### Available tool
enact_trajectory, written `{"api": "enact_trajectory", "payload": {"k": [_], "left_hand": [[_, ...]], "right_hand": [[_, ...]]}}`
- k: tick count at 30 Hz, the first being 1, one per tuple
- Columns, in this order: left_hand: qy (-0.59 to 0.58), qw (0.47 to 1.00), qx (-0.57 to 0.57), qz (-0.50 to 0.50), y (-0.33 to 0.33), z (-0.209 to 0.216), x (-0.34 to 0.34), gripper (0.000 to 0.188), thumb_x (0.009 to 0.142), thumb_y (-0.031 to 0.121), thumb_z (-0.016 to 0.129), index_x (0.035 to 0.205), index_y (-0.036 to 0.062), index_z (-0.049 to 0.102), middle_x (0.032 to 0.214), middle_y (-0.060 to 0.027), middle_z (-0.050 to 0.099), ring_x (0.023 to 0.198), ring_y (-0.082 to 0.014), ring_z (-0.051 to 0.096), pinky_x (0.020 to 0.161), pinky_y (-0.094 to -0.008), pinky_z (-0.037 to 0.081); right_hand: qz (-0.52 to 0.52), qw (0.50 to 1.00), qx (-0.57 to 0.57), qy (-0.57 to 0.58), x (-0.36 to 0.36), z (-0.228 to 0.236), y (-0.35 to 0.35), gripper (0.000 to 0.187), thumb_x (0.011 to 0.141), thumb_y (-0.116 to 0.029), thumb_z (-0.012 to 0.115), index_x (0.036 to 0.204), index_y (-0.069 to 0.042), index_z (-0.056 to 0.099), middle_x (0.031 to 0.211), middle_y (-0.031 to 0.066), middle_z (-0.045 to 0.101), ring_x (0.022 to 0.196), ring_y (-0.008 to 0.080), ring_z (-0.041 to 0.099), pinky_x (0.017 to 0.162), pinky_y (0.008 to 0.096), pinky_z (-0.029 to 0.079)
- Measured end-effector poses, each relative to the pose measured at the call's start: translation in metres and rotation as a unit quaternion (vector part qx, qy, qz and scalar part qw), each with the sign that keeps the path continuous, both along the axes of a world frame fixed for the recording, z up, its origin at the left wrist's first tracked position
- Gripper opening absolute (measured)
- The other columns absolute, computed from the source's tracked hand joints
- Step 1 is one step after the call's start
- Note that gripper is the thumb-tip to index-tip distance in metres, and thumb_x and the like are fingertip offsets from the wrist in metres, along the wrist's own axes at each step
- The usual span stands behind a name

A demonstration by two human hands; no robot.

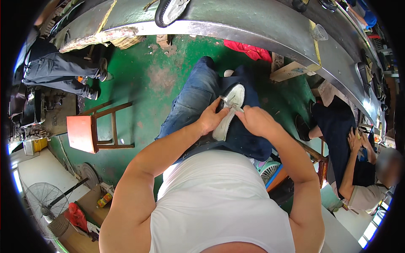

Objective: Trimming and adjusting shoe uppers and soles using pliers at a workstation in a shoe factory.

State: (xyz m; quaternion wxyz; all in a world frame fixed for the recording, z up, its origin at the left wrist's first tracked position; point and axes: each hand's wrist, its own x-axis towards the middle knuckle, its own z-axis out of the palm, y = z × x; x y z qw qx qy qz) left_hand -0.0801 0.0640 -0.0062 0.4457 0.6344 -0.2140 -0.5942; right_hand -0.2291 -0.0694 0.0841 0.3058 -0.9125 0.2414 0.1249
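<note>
A shoe (237,93) with a pale underside and a dark stitched or ridged edge lies bottom-up across my lap, its toe pointing away from me. My left hand (211,117) grips its left side near the middle, thumb and fingers closed on the edge. On the other side, my right hand (258,121) is closed in a pinch beside the shoe's middle. Something pale and thin shows between the two hands; its kind is too small to tell. The pale heel part (221,131) rests toward my body.
A metal-edged bench (236,31) curves across the front, with another shoe (171,12) on it. An orange-topped stool (81,133) stands left. A wire fan (46,204) is at lower left. A person (352,168) sits at right; another person's legs (63,69) are at upper left.
</note>
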Motion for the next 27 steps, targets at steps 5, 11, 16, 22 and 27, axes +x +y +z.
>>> {"api": "enact_trajectory", "payload": {"k": [5,11,16,22,27], "left_hand": [[-0.049,0.999,-0.01,-0.002,0.0,-0.003,-0.002,0.075,0.095,0.026,0.064,0.155,0.0015,0.026,0.143,-0.02,0.051,0.128,-0.0244,0.052,0.107,-0.031,0.04],[-0.089,0.994,0.036,-0.059,-0.004,0.02,0.003,0.077,0.094,0.025,0.067,0.155,0.0023,0.026,0.145,-0.0199,0.049,0.131,-0.0251,0.05,0.11,-0.0322,0.038],[0.013,0.997,0.019,-0.079,-0.003,0.006,0.02,0.074,0.093,0.029,0.069,0.154,0.0102,0.031,0.135,-0.0102,0.057,0.12,-0.0181,0.055,0.099,-0.0323,0.047],[0.171,0.973,0.102,-0.115,-0.016,0.009,0.036,0.059,0.092,0.03,0.071,0.144,0.0236,0.043,0.119,0.0002,0.063,0.097,-0.0131,0.06,0.072,-0.0327,0.048],[0.13,0.976,0.115,-0.131,-0.021,0.016,0.03,0.057,0.093,0.028,0.071,0.143,0.0234,0.044,0.121,-0.0012,0.063,0.105,-0.0161,0.061,0.079,-0.0378,0.05]], "right_hand": [[-0.027,0.998,0.025,-0.058,0.004,0.002,-0.003,0.045,0.103,-0.035,0.047,0.09,0.006,0.06,0.082,0.03,0.065,0.079,0.0486,0.062,0.073,0.0539,0.049],[-0.01,1.0,0.019,-0.007,0.003,0.006,-0.003,0.047,0.103,-0.037,0.047,0.087,0.006,0.06,0.08,0.0291,0.064,0.078,0.0492,0.062,0.071,0.0535,0.048],[-0.081,0.984,0.142,0.074,-0.017,0.02,-0.004,0.043,0.099,-0.036,0.051,0.093,0.005,0.064,0.083,0.0276,0.067,0.082,0.0454,0.065,0.075,0.0497,0.051],[0.044,0.97,0.169,0.171,-0.037,0.025,0.014,0.033,0.092,-0.027,0.062,0.098,0.006,0.063,0.091,0.0258,0.069,0.084,0.0417,0.067,0.077,0.0463,0.053],[0.105,0.983,0.03,0.149,-0.029,0.019,0.035,0.033,0.092,-0.026,0.064,0.097,0.006,0.063,0.093,0.023,0.069,0.084,0.0404,0.068,0.077,0.0456,0.054]]}}
